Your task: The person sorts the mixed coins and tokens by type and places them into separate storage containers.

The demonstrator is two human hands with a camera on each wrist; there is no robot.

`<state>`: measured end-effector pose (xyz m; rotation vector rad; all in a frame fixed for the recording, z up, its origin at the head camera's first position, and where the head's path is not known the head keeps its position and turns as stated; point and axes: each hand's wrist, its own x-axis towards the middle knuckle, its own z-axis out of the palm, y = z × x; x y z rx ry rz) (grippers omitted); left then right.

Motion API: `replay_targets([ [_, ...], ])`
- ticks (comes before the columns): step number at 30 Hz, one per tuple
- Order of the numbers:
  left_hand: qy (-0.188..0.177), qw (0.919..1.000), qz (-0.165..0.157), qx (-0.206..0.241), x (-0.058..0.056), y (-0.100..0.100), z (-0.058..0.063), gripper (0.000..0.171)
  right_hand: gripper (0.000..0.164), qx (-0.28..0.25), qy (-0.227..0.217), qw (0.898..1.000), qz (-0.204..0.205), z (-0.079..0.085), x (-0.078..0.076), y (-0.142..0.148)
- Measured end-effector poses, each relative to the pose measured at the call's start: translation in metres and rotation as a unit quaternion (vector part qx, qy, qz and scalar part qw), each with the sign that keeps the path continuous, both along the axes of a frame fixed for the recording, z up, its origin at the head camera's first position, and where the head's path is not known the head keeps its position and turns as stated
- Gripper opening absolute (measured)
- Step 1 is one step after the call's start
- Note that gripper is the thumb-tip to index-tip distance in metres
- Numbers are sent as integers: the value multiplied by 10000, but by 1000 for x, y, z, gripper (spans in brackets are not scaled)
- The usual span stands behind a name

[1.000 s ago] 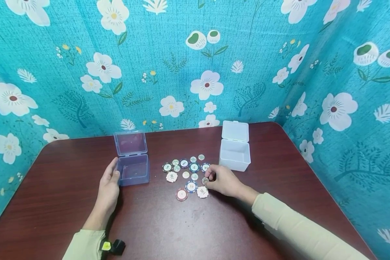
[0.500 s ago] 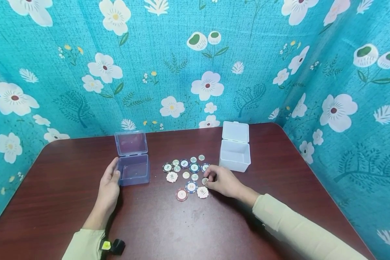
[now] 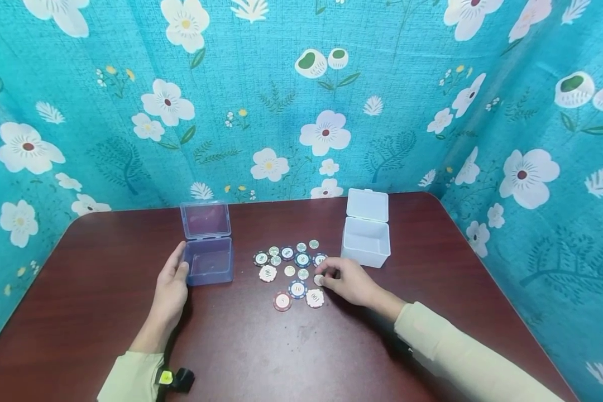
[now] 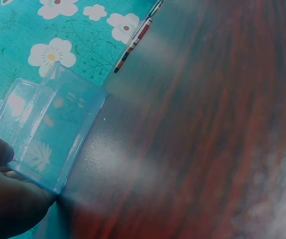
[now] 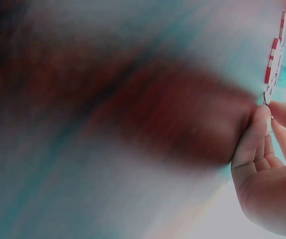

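Note:
My left hand (image 3: 170, 285) rests at the left side of a clear bluish plastic box (image 3: 210, 269), its lid raised at the back. In the left wrist view, thumb and fingers hold that box by its near corner. With thumb and index finger my right hand (image 3: 352, 282) pinches a small coin (image 3: 319, 280), low over the table; in the right wrist view only its thin edge shows at the fingertips. Several similar coins (image 3: 303, 274) lie among poker chips, including a blue chip (image 3: 297, 289), a red chip (image 3: 282, 301) and a white chip (image 3: 315, 298).
A white box (image 3: 365, 243) with its lid raised stands behind the right hand. The dark brown table (image 3: 261, 352) backs onto a turquoise floral curtain (image 3: 241, 100), which also runs along the right side. A black strap device (image 3: 183, 380) sits at the left wrist.
The head view has shifted slightly, so everything appears a little further right. Both hands keep their places beside the bluish box and at the coin.

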<state>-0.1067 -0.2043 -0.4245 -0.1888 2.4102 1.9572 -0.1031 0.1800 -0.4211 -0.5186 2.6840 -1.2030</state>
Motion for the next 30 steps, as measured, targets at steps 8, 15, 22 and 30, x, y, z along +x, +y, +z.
replay_targets([
  [8, 48, 10000, 2, 31, -2, 1, 0, 55, 13, -228, -277, 9993, -102, 3, 0, -2],
  [15, 103, 9999, 9, 89, -3, 1, 0, 55, 14, -623, -367, 9974, 31, 8, -2, -9],
  [22, 137, 9998, 57, 124, -1, 2, 2, 55, 13, -915, -449, 9946, 174, 7, -3, -20],
  [30, 111, 9997, 197, 68, 0, 4, 1, 54, 13, -827, -373, 9956, 249, 7, -4, -31],
])
